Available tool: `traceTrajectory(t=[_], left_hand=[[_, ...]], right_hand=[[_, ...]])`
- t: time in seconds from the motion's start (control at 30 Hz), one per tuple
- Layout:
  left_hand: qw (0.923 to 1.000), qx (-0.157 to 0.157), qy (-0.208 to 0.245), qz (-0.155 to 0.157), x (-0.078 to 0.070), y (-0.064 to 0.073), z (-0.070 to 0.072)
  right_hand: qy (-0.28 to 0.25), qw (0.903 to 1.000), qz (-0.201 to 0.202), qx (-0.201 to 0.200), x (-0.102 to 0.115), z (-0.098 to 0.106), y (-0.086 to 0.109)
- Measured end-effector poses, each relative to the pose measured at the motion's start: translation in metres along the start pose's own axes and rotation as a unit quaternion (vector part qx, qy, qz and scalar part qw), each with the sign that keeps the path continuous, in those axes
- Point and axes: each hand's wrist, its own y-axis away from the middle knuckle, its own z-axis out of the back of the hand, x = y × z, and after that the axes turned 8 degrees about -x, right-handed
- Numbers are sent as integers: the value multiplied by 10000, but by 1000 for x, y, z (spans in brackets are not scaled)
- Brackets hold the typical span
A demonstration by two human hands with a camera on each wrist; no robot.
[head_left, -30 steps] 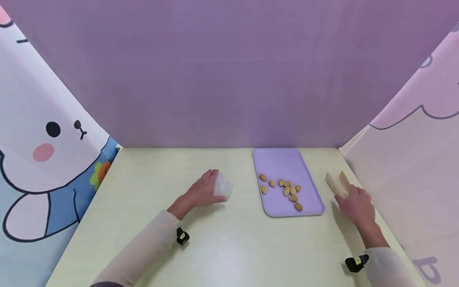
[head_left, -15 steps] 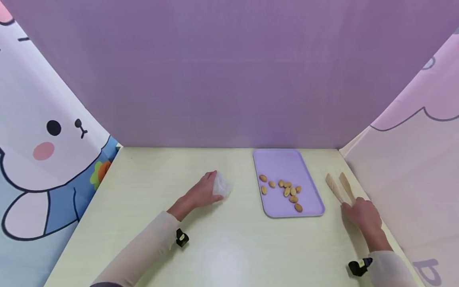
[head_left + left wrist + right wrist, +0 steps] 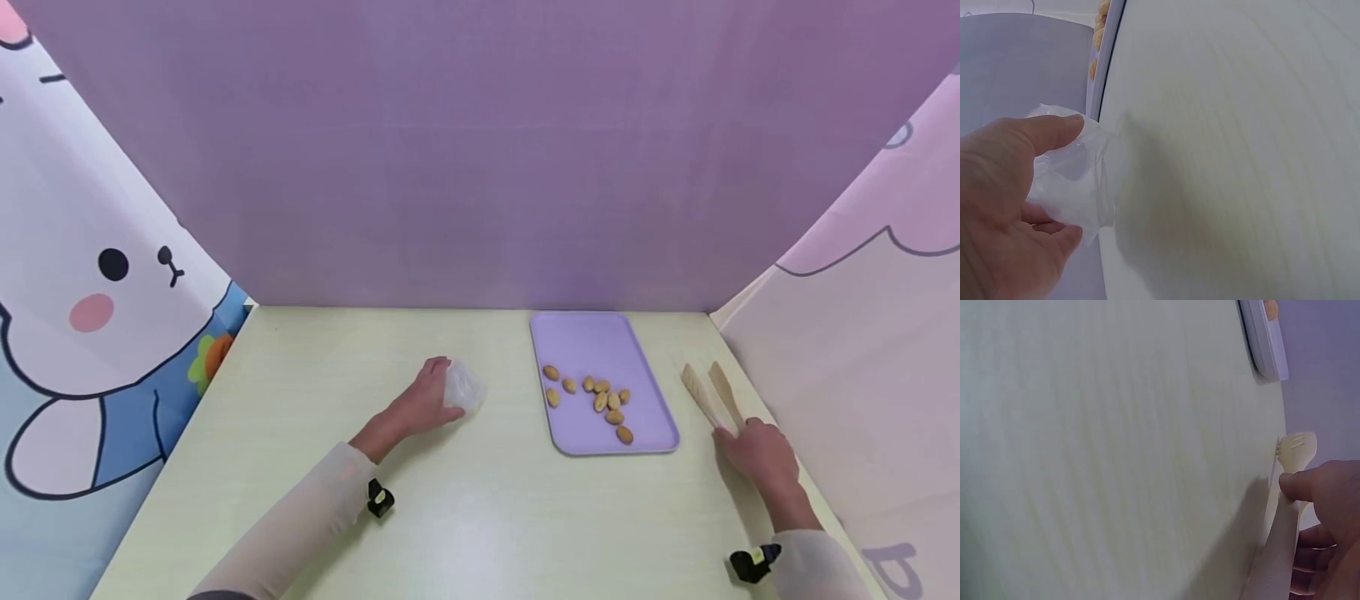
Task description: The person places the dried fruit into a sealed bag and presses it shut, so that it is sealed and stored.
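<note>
My left hand [image 3: 422, 404] holds a translucent, crinkled plastic bag [image 3: 463, 389] left of the tray. The left wrist view has the thumb over one side of the bag [image 3: 1072, 175] and the fingertips at the other. On the far right my right hand [image 3: 761, 450] grips the rear end of wooden tongs [image 3: 699, 393], whose two arms spread apart and point away from me. Grooves show on the tip of the tongs [image 3: 1297, 453] in the right wrist view. Between the hands, several brown oval nuts [image 3: 601, 402] lie loose on a purple tray [image 3: 581, 342].
The pale table [image 3: 480, 517] ends at a purple backdrop [image 3: 480, 167] behind the tray. A cartoon-printed cloth [image 3: 112, 350] borders the left side. Close beside the right hand runs a pink and white cloth [image 3: 862, 375]. Small black devices sit at both wrists.
The right hand has slid back along the tongs toward me and slightly right, so more of their arms shows. The left hand and bag have shifted very slightly left. Nuts and tray stay put.
</note>
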Motion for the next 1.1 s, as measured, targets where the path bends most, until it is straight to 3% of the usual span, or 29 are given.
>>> traceTrajectory(t=[0.2, 0.37, 0.67, 0.77, 1.0, 1.1], left_hand=[[9999, 55, -23, -134, 7, 0, -1], [9995, -100, 184, -253, 11, 0, 1], [9963, -216, 825, -115, 13, 2, 8], [9947, -194, 1006, -83, 13, 4, 9], [9900, -99, 1391, -222, 14, 7, 9], [9893, -135, 1435, -226, 15, 7, 8]], right_hand=[[-175, 9993, 107, -324, -3, -4, 0], [-308, 9949, 476, -833, -5, -9, 2], [-609, 9687, 1688, -1713, 15, -7, 2], [-677, 9614, 2024, -1739, 26, -3, 3], [-763, 9560, 2439, -1440, 54, 7, 11], [-736, 9479, 2720, -1489, 65, 9, 12]])
